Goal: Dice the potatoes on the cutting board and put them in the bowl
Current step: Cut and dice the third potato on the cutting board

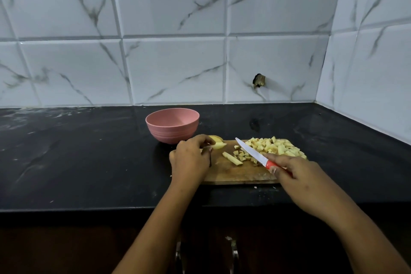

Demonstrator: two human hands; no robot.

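Note:
A wooden cutting board [233, 172] lies on the black counter. A heap of diced potato [277, 147] covers its far right part, and a potato stick [232, 158] lies near the middle with a few small cubes beside it. My left hand [190, 158] pinches a potato wedge [219, 145] at the board's far left corner; another potato piece [215, 138] sits just behind it. My right hand [295, 174] grips a red-handled knife [253, 152] whose blade points up-left over the cubes. A pink bowl [172, 125] stands behind the board's left end; what it holds is hidden.
The black counter [77, 151] stretches far to the left and right of the board. White marble tiles form the back wall and the right side wall [367, 73]. Small potato crumbs [255, 187] lie by the board's front edge. Cabinet handles [233, 251] show below the counter.

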